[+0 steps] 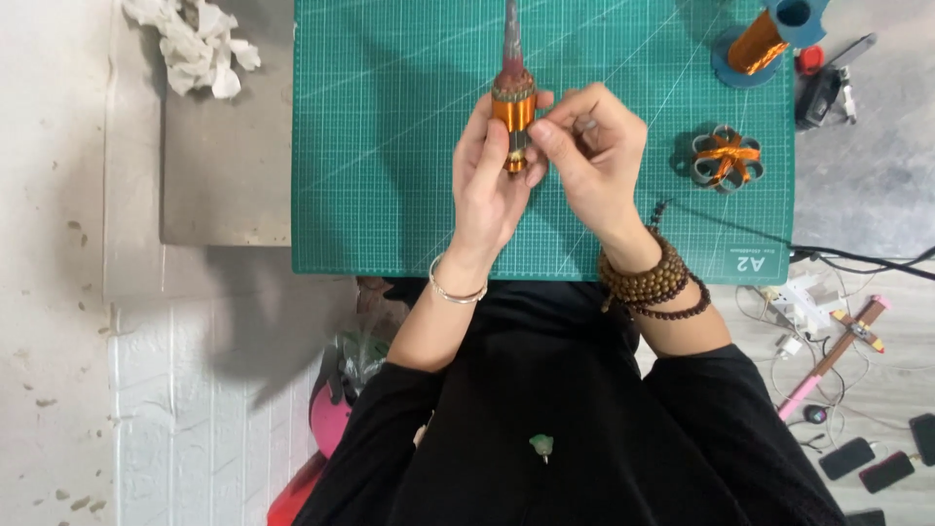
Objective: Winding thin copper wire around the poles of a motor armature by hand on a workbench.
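Two hands meet over the green cutting mat (390, 146), with crumpled white paper (195, 44) at 10 o'clock of them. The left hand (492, 185), palm up and fingers curled, grips the copper-wound rotor (513, 117) on its shaft, whose winding looks largely laid, though its lower end appears still unfinished; the right hand (594, 156), wrist bent inward, pinches thumb and forefinger on the rotor's lower end, what lies between them being too small to tell. A wound coil piece (726, 158) lies at 3 o'clock and a copper wire spool (760, 44) at 2 o'clock.
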